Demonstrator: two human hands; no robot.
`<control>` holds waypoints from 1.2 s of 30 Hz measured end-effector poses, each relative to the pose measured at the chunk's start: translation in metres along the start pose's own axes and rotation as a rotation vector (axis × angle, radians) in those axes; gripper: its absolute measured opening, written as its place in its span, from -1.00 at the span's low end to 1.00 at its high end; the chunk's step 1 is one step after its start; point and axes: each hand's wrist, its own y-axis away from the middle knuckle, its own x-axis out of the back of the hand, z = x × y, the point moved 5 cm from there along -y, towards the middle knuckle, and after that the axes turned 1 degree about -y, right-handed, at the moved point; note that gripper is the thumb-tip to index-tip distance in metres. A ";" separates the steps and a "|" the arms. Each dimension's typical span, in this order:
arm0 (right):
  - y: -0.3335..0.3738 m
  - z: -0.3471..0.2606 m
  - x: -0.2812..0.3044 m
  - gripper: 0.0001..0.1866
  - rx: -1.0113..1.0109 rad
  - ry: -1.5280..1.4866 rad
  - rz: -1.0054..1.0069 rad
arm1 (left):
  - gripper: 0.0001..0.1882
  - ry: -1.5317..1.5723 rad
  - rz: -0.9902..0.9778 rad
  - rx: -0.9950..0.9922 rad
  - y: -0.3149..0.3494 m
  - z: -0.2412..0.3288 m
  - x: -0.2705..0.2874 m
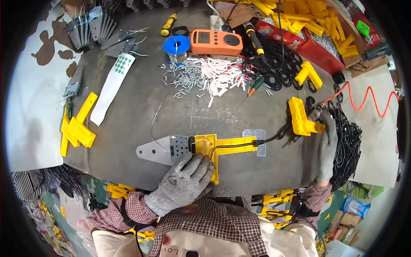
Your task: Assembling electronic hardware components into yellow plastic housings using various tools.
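My left hand (pixel 184 179), in a grey glove, lies over the near left part of an open yellow plastic handle housing (pixel 235 144), its fingers closed on the edge and the thin wires inside. A black cable (pixel 269 139) runs along the handle and out at the right end. Joined to the housing's left end is a pointed metal blade (pixel 155 150) with a perforated plate. At the right, my gloved right hand (pixel 327 143) closes round the end of a loose yellow housing half (pixel 301 118). Beside its fingers lies a metal power tool (pixel 315 113), partly hidden.
Behind stand an orange meter (pixel 216 42), a blue solder spool (pixel 177 44) and a heap of screws and white sleeves (pixel 214 77). A screwdriver (pixel 252 91) lies nearby. Black cables (pixel 349 147) pile up at the right; yellow housings (pixel 80 126) lie left. A red coiled hose (pixel 368 94) crosses the right.
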 end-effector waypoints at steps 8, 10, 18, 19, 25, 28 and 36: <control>0.038 -0.014 -0.032 -0.43 -0.023 0.213 0.077 | -0.42 -0.083 -0.002 -0.002 -0.003 0.001 -0.003; 0.032 0.003 -0.016 -0.50 -0.011 0.351 0.098 | -0.41 -0.080 -0.020 0.004 -0.001 0.003 -0.003; 0.041 -0.087 -0.076 -0.48 -0.152 -1.107 0.064 | -0.25 -0.116 -0.112 0.060 0.002 0.010 -0.018; 0.041 -0.097 -0.083 -0.51 -0.212 -0.916 0.044 | -0.25 -0.109 -0.113 0.088 0.002 0.009 -0.017; 0.057 -0.102 -0.112 -0.65 -0.208 -0.980 0.061 | -0.29 -0.011 -0.020 0.090 0.004 0.011 -0.020; 0.056 -0.114 -0.114 -0.64 -0.086 -0.721 -0.077 | -0.31 0.003 0.018 0.073 0.006 0.010 -0.021; 0.048 -0.155 -0.149 -0.55 0.394 -0.225 -0.525 | -0.48 0.174 0.162 -0.092 0.023 -0.010 -0.009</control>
